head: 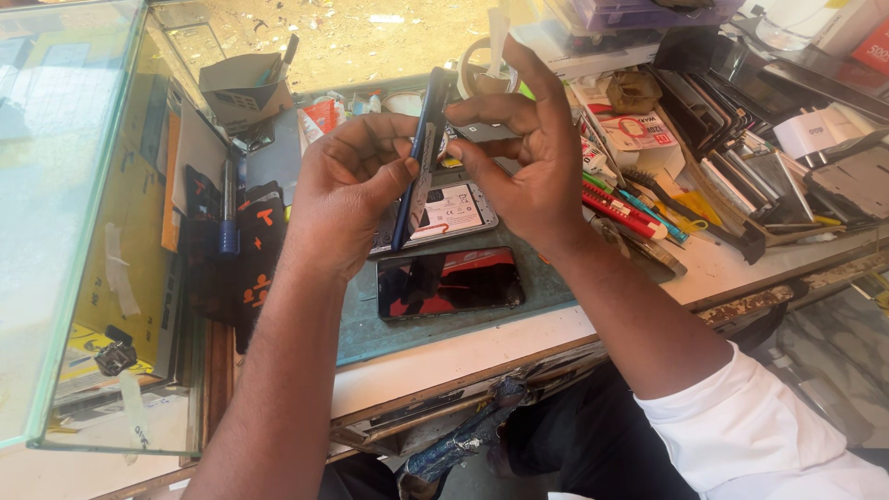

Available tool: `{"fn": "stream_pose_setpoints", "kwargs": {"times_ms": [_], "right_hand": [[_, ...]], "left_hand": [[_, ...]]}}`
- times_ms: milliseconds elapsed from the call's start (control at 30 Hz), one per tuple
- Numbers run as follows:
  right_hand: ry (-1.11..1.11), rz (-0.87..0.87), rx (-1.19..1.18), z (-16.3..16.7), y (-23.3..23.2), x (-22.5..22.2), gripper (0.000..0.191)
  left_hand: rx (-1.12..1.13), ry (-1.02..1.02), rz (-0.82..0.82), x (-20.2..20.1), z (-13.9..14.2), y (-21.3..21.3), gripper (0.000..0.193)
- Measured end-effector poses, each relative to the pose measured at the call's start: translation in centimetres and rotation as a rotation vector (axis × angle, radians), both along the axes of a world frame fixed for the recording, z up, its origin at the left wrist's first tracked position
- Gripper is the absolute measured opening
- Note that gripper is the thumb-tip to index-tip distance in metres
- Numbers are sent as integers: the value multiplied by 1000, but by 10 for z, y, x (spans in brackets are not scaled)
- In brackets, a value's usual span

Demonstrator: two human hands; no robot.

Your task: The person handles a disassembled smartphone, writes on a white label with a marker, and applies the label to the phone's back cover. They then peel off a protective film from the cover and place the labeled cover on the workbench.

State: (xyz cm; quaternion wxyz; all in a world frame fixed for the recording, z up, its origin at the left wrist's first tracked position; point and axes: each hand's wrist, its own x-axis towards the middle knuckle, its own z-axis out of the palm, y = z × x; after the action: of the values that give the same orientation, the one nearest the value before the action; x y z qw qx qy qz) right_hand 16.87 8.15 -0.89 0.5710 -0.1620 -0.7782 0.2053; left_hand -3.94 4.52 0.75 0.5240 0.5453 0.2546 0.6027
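At the far left stands a glass case (65, 231), and just right of it a dark cloth with orange marks (245, 264) lies on the bench beside a blue-handled tool (229, 218). The left hand (347, 190) is raised over the bench, thumb and fingers pinched on the lower half of a dark blue back cover (421, 153), which stands nearly upright, edge toward the camera, between the two hands. Below it, on a grey-green mat (370, 333), lies an opened phone (444, 211) with its white battery label showing, and nearer the bench edge a dark screen panel (451, 282) lies flat, apart from the phone. The right hand (528, 162) meets the cover from the other side: its thumb and forefinger close on the cover's edge or on something small against it, which I cannot make out, while the remaining fingers spread upward. Judging from this, the phone is already apart, cover off and screen separate, and the cover itself is being worked on; nothing looks reassembled yet. Further right lie red and teal screwdrivers (625, 208), and a heap of spare phone frames and panels (741, 176) fills the right end.
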Motion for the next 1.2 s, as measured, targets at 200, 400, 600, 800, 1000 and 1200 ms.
{"fn": "stream_pose_setpoints", "kwargs": {"times_ms": [200, 400, 600, 800, 1000, 1200], "right_hand": [[-66, -64, 128, 2, -5, -3, 85], [-100, -79, 177, -2, -1, 0, 84], [-136, -93, 226, -2, -1, -1, 79], [-237, -214, 334, 7, -5, 1, 73], [-291, -286, 411, 12, -4, 1, 71], [-228, -181, 271, 2, 2, 4, 68]], "left_hand": [[-6, 50, 6, 5, -3, 0, 20], [13, 50, -13, 6, -4, 0, 22], [-26, 66, 6, 7, -5, 1, 21], [-39, 85, 2, 4, -7, 3, 20], [-39, 98, -22, 3, -9, 4, 21], [-68, 116, 0, 4, -8, 4, 20]]}}
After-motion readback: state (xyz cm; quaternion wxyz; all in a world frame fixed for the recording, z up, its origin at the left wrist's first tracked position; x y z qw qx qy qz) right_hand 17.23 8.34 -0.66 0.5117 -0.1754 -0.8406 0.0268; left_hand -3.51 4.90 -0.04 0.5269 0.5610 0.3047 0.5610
